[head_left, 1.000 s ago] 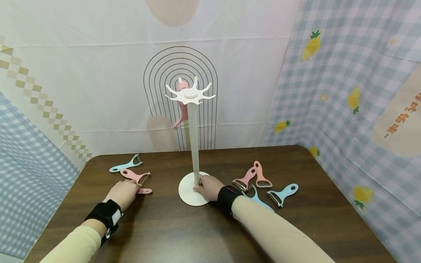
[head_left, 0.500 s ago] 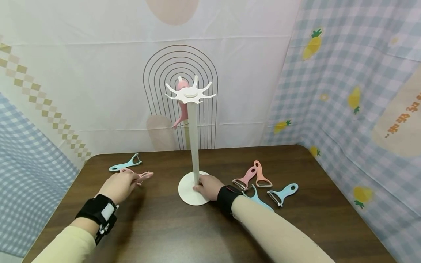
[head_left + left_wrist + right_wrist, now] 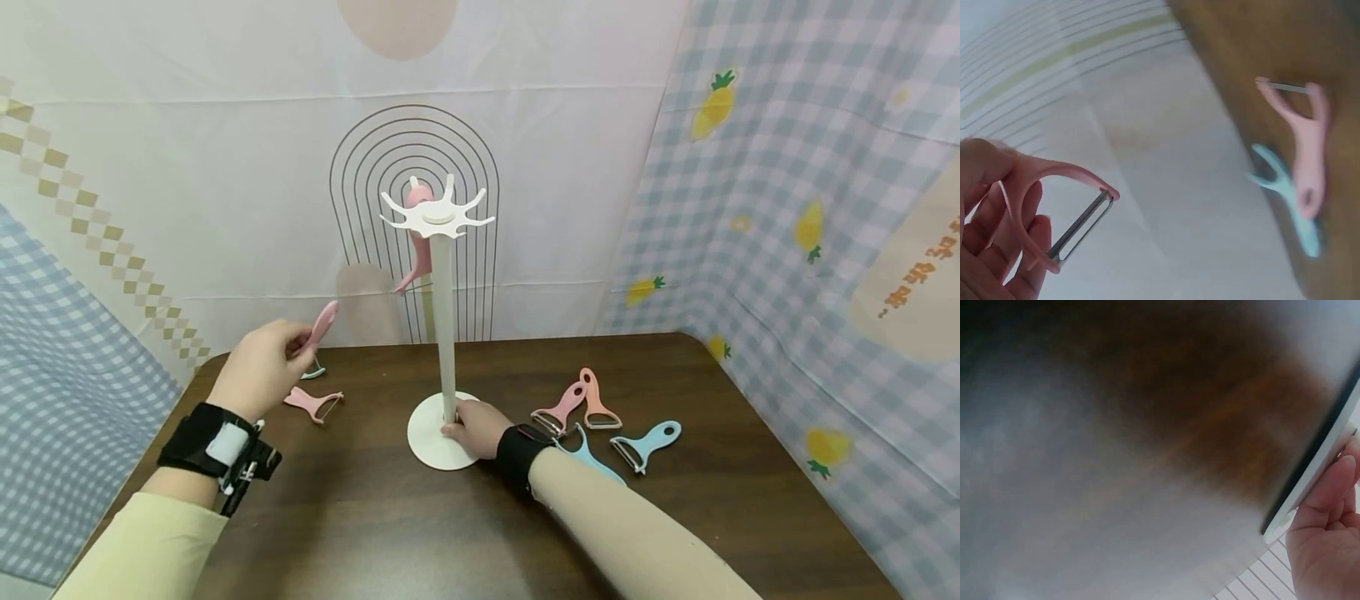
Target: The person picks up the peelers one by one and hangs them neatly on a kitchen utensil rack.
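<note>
My left hand (image 3: pixel 258 367) is raised over the left side of the table and grips a pink peeler (image 3: pixel 324 322) by its handle. In the left wrist view, the metal blade (image 3: pixel 1082 226) of that peeler points away from the fingers. A white stand (image 3: pixel 444 325) with a ring of hooks on top stands upright at the middle. My right hand (image 3: pixel 480 427) holds it low, where the pole meets the round base (image 3: pixel 427 442). Another pink peeler (image 3: pixel 420 254) hangs from a rear hook of the stand.
On the table's left lie a pink peeler (image 3: pixel 303 402) and a blue peeler (image 3: pixel 1285 187), partly hidden by my left hand in the head view. To the right lie a pink peeler (image 3: pixel 564 406), an orange peeler (image 3: pixel 591 392) and blue peelers (image 3: pixel 651 438), one partly behind my right arm.
My left hand has picked up a pink peeler from the table's left and lifted it up, tilting it upright. The right hand and the stand have stayed where they were.
</note>
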`<action>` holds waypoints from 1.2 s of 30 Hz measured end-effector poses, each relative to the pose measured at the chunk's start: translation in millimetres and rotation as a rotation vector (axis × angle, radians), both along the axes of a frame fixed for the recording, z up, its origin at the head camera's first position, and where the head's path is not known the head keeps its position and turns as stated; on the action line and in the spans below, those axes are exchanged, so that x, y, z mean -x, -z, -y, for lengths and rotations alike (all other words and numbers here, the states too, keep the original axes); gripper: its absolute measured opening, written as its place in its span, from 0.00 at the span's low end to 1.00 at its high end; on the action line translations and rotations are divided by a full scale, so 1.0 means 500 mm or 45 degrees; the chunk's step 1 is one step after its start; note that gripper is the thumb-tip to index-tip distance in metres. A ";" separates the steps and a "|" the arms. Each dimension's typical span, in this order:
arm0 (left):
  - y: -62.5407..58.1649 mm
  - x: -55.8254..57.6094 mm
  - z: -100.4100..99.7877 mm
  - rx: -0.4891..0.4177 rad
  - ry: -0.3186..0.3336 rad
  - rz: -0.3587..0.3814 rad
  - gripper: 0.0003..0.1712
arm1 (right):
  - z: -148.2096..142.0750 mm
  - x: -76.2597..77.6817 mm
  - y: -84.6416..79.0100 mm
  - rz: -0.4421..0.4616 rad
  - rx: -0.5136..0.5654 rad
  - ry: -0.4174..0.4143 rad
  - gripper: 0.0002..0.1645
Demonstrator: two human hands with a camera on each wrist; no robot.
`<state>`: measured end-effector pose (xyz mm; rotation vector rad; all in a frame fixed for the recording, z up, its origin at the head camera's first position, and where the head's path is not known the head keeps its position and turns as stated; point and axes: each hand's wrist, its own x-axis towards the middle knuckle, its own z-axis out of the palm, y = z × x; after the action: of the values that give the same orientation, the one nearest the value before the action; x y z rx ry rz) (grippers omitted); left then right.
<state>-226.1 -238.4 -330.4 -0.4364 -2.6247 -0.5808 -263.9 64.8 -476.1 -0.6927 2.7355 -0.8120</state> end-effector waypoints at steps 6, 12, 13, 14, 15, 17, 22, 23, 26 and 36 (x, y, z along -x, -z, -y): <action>-0.053 0.001 -0.036 -0.160 0.002 -0.142 0.08 | 0.000 -0.003 -0.004 -0.001 -0.004 -0.004 0.13; -0.103 0.005 -0.077 -0.286 0.033 -0.368 0.07 | 0.000 -0.003 -0.004 -0.010 -0.011 -0.008 0.13; -0.112 0.005 -0.085 -0.301 0.037 -0.397 0.07 | 0.000 -0.003 -0.003 -0.010 -0.010 -0.008 0.13; -0.121 0.004 -0.092 -0.317 0.042 -0.421 0.07 | 0.000 -0.003 -0.003 -0.012 -0.009 -0.010 0.13; -0.129 0.002 -0.099 -0.331 0.047 -0.446 0.07 | 0.000 -0.003 -0.003 -0.014 -0.006 -0.012 0.12; -0.145 -0.001 -0.113 -0.354 0.055 -0.490 0.07 | -0.001 -0.002 -0.001 -0.019 -0.001 -0.014 0.12; -0.173 -0.007 -0.142 -0.385 0.091 -0.579 0.06 | -0.002 0.001 0.001 -0.027 0.006 -0.022 0.12; -0.178 -0.007 -0.147 -0.389 0.097 -0.591 0.06 | -0.002 0.001 0.001 -0.025 0.006 -0.022 0.13; -0.189 -0.008 -0.159 -0.400 0.113 -0.618 0.07 | -0.002 0.000 -0.001 -0.014 -0.002 -0.018 0.13; -0.217 -0.019 -0.193 -0.445 0.148 -0.658 0.06 | 0.000 -0.008 -0.011 0.016 -0.006 -0.006 0.13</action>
<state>-216.8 -142.0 -221.7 -0.5439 -1.9719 -0.8209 -260.2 65.1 -470.5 -0.6908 2.7223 -0.8062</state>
